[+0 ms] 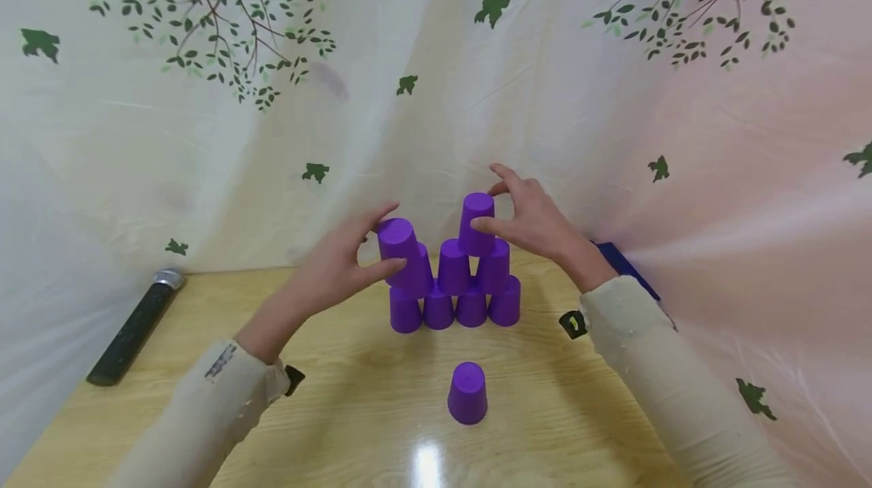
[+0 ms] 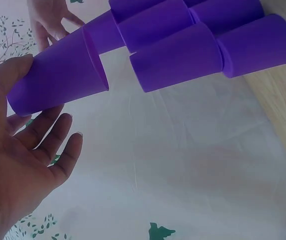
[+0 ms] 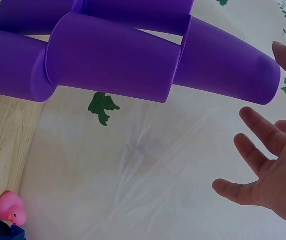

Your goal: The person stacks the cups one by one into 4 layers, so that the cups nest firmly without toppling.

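My left hand (image 1: 330, 267) pinches an upside-down purple cup (image 2: 58, 75) between thumb and fingers, with a gap between its rim and the stack in the left wrist view. Below it, inverted purple cups are stacked: a bottom row (image 1: 438, 312) of several and a second row (image 1: 453, 267) of three. One more cup (image 1: 477, 204) stands on the right side of the second row. Around that cup is my right hand (image 1: 538, 225), fingers spread and apart from it, thumb tip right at its base in the right wrist view.
A single purple cup (image 1: 467, 395) stands inverted on the wooden table (image 1: 327, 412) in front of the stack. To the left lies a black microphone (image 1: 136, 329). A pink rubber duck (image 3: 11, 207) and a dark blue object (image 1: 627, 270) are at the right. A leaf-printed cloth (image 1: 409, 140) hangs behind.
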The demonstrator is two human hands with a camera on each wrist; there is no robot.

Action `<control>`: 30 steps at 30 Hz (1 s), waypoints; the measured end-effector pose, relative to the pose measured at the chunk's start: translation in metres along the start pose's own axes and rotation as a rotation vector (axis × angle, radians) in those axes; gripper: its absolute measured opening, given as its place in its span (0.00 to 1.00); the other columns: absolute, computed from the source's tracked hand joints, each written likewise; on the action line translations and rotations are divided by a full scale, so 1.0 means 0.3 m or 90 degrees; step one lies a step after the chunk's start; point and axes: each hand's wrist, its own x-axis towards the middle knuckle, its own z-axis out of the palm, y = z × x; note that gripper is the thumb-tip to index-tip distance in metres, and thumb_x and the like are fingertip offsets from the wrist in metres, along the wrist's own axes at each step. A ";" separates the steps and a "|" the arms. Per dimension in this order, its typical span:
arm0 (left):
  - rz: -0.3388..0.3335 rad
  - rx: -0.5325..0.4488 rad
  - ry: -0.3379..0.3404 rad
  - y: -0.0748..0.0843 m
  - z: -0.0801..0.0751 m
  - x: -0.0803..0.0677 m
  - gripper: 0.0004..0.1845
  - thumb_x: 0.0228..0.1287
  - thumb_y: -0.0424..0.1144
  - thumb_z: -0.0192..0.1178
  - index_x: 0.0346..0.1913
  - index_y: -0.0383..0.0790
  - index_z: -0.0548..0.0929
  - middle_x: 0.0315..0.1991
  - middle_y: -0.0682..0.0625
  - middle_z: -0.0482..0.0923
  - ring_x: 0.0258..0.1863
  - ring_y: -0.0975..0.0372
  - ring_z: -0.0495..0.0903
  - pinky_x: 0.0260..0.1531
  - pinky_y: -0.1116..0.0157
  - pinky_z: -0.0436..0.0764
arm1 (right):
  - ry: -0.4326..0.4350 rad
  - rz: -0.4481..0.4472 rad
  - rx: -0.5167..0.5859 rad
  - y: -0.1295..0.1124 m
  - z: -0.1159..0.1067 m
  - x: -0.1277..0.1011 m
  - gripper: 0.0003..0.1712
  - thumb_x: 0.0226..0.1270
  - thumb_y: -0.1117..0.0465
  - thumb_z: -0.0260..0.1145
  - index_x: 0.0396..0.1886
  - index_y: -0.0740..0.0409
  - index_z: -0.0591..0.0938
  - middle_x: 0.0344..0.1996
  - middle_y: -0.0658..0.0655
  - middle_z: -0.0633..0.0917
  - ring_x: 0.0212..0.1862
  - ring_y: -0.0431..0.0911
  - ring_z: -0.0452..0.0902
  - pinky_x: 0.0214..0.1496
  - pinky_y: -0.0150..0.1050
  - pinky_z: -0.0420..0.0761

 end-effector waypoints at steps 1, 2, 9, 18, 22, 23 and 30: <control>0.002 0.002 0.000 -0.004 -0.003 0.016 0.43 0.63 0.47 0.69 0.77 0.46 0.61 0.60 0.45 0.78 0.59 0.52 0.76 0.61 0.50 0.77 | 0.001 -0.003 -0.001 0.000 0.000 0.001 0.56 0.62 0.40 0.70 0.82 0.46 0.49 0.67 0.57 0.75 0.74 0.58 0.59 0.72 0.64 0.66; 0.002 0.003 -0.001 -0.008 -0.006 0.031 0.43 0.64 0.47 0.69 0.77 0.45 0.61 0.60 0.45 0.78 0.59 0.53 0.76 0.61 0.50 0.77 | 0.003 -0.007 0.000 -0.001 -0.001 0.001 0.56 0.62 0.40 0.70 0.82 0.46 0.49 0.67 0.57 0.75 0.74 0.58 0.59 0.72 0.63 0.66; -0.031 0.023 -0.023 -0.031 -0.012 0.119 0.43 0.65 0.48 0.68 0.78 0.44 0.59 0.59 0.44 0.79 0.58 0.52 0.76 0.61 0.49 0.77 | 0.018 -0.020 0.003 -0.009 -0.004 0.001 0.57 0.62 0.40 0.71 0.82 0.46 0.49 0.69 0.56 0.73 0.74 0.57 0.58 0.72 0.62 0.66; -0.071 -0.001 -0.052 -0.059 0.029 0.190 0.44 0.65 0.51 0.67 0.79 0.47 0.57 0.62 0.42 0.77 0.61 0.51 0.76 0.62 0.48 0.76 | 0.033 -0.020 0.002 -0.012 -0.008 -0.007 0.57 0.62 0.39 0.70 0.82 0.45 0.50 0.70 0.56 0.72 0.75 0.57 0.58 0.72 0.62 0.66; -0.078 -0.002 -0.055 -0.063 0.044 0.211 0.45 0.64 0.52 0.67 0.79 0.48 0.57 0.62 0.42 0.78 0.61 0.50 0.76 0.61 0.48 0.77 | 0.043 -0.025 0.002 -0.013 -0.010 -0.011 0.56 0.62 0.39 0.70 0.81 0.46 0.51 0.70 0.56 0.72 0.74 0.57 0.58 0.71 0.62 0.67; -0.079 -0.002 -0.055 -0.064 0.047 0.215 0.45 0.64 0.52 0.67 0.79 0.48 0.57 0.61 0.42 0.78 0.61 0.50 0.76 0.61 0.49 0.77 | 0.045 -0.025 0.001 -0.014 -0.011 -0.011 0.56 0.62 0.39 0.70 0.81 0.46 0.51 0.70 0.56 0.72 0.74 0.57 0.58 0.71 0.62 0.67; -0.075 0.004 -0.055 -0.065 0.067 0.232 0.45 0.64 0.52 0.67 0.79 0.48 0.58 0.61 0.41 0.78 0.61 0.50 0.76 0.62 0.49 0.77 | 0.046 -0.023 0.001 -0.016 -0.011 -0.009 0.56 0.62 0.38 0.70 0.81 0.45 0.51 0.70 0.56 0.72 0.75 0.57 0.58 0.71 0.64 0.67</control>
